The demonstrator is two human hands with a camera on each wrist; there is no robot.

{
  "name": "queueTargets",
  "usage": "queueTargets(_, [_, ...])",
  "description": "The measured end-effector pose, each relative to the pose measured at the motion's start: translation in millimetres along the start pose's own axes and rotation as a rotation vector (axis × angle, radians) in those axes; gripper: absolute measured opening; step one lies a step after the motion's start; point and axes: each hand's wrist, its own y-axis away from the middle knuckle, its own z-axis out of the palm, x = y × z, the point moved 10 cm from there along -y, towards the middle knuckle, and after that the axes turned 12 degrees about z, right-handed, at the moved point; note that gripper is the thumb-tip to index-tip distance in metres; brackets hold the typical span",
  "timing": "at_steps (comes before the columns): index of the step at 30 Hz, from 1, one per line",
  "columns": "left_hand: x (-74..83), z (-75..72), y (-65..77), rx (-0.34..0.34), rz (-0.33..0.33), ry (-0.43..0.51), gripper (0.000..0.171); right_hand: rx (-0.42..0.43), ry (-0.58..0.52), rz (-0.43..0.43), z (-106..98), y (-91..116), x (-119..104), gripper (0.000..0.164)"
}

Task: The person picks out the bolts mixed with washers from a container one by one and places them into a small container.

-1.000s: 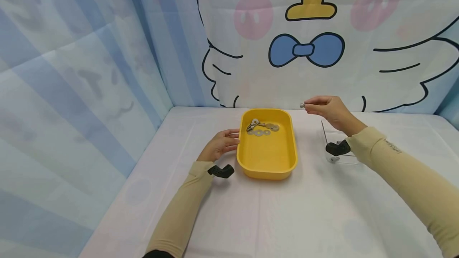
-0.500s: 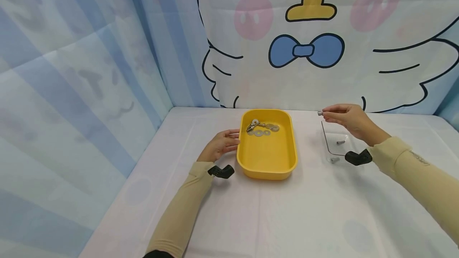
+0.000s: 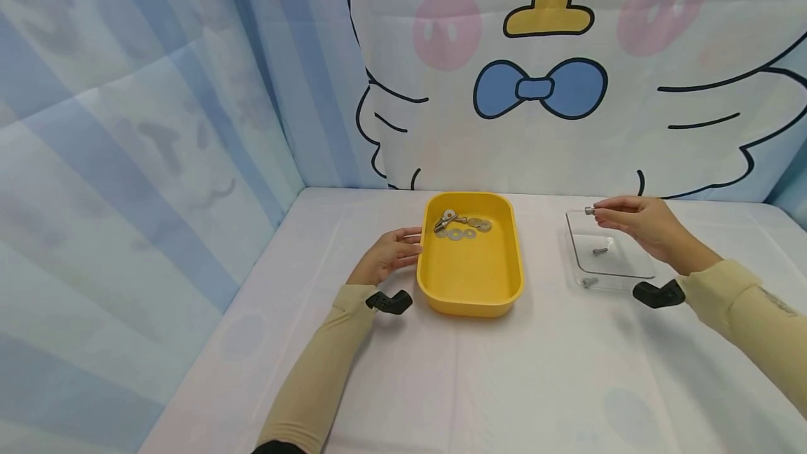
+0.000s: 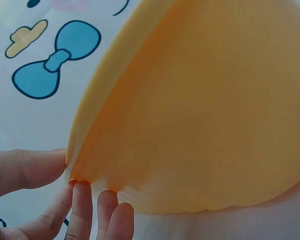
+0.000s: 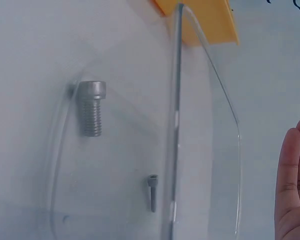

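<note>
In the head view my left hand [image 3: 386, 256] rests against the left side of a yellow tray [image 3: 469, 279], fingers fairly straight. The left wrist view has the thumb at the rim and the fingertips on the outer wall. Several washers [image 3: 454, 235] and bolts [image 3: 445, 220] lie near the tray's far end. My right hand [image 3: 649, 225] pinches a small silver bolt [image 3: 590, 211] over the far edge of a clear box [image 3: 614, 274]. Inside that box are a thick socket-head bolt [image 5: 92, 107] and a thinner one [image 5: 153, 192].
A white cloth [image 3: 504, 384] covers the table. Printed curtains [image 3: 403, 76] rise behind it and at the left. Between the tray and the clear box is a gap of table. A black wrist mount [image 3: 658, 294] sits on the right sleeve, near the box's front corner.
My right hand has moved right and slightly nearer with the bolt, from beside the yellow tray to above the clear box. The left hand and the tray have stayed put.
</note>
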Motion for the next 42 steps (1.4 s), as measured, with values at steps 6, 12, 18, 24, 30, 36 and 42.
queueTargets(6, [0.0,-0.3,0.7,0.005,-0.002,0.0,0.051,-0.05,-0.107,-0.026,-3.1,6.2,7.0,0.019])
queueTargets(12, [0.6,-0.7,1.2,0.008,-0.007,-0.003,0.05,-0.022,-0.033,-0.003,-6.0,10.0,14.7,0.015])
queueTargets(18, [0.0,-0.8,1.0,0.008,-0.01,-0.004,0.05,0.0,0.059,0.034,-7.7,9.7,24.9,0.015])
queueTargets(24, [-0.8,-1.1,1.0,0.01,-0.011,0.002,0.049,-0.01,0.078,0.058,-9.2,10.5,29.7,0.013])
queueTargets(30, [-0.4,-1.4,0.7,0.008,-0.007,-0.003,0.05,-0.011,0.118,0.081,-11.6,10.5,34.8,0.013])
queueTargets(36, [0.3,-1.1,1.0,0.011,-0.015,0.005,0.05,-0.013,0.085,0.063,-14.4,8.3,35.4,0.015])
queueTargets(42, [0.1,-0.7,0.5,0.008,-0.019,0.007,0.05,-0.092,0.058,-0.02,-10.5,9.8,29.5,0.027])
